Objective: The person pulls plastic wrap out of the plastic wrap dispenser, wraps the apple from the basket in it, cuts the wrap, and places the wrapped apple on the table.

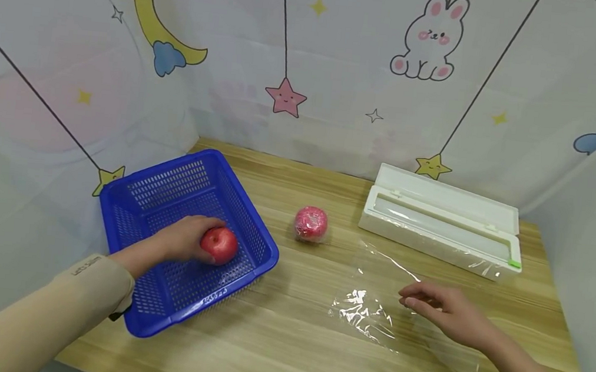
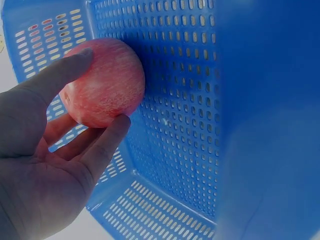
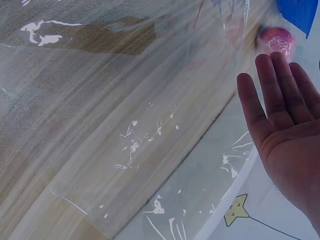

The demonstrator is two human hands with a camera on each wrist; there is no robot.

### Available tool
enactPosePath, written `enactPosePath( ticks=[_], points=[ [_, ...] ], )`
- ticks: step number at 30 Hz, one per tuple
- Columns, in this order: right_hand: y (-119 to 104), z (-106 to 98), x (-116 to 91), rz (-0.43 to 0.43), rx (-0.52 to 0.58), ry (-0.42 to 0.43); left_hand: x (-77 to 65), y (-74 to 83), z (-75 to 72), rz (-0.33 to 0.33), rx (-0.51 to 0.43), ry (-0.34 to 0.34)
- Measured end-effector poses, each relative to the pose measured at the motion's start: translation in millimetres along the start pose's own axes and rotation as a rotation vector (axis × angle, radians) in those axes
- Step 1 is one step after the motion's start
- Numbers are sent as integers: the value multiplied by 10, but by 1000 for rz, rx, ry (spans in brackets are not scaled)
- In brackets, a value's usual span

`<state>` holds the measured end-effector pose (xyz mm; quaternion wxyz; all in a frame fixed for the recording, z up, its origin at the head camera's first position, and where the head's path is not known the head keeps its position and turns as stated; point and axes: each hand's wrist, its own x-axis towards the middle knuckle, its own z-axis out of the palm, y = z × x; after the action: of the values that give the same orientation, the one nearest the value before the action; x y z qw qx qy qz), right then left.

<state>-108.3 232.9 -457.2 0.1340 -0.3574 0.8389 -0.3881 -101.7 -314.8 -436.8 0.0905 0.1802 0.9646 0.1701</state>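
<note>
My left hand (image 1: 190,239) grips a red apple (image 1: 220,245) inside the blue plastic basket (image 1: 265,260). In the left wrist view the thumb lies on one side of the apple (image 2: 107,82) and the fingers curl under the other. My right hand (image 1: 452,312) hovers over a sheet of clear plastic wrap (image 1: 371,316) spread on the table, holding nothing. Its fingers look relaxed and nearly straight in the right wrist view. Between basket and wrap sits a second apple (image 1: 311,224), wrapped in clear film.
A white cling film dispenser box (image 1: 438,231) stands at the back right, its lid raised and a green cutter slide at one end. Patterned cloth walls (image 1: 334,136) enclose the wooden table (image 1: 284,338) at the back and sides.
</note>
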Motion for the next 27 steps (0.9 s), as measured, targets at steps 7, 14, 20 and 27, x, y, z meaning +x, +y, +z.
enactPosePath(
  ticks=[7, 14, 20, 27],
  points=[
    [-24, 18, 59, -4, 16, -8, -36, 28, -170, -32, -6, 24],
    [-104, 53, 172, 1, 78, -9, -63, 243, -511, -21, -10, 70],
    [-227, 63, 313, -5, 141, 16, -27, 523, -763, 28, -11, 99],
    [-602, 13, 485, -90, 232, 58, 60, 974, -964, 81, -18, 100]
  ],
)
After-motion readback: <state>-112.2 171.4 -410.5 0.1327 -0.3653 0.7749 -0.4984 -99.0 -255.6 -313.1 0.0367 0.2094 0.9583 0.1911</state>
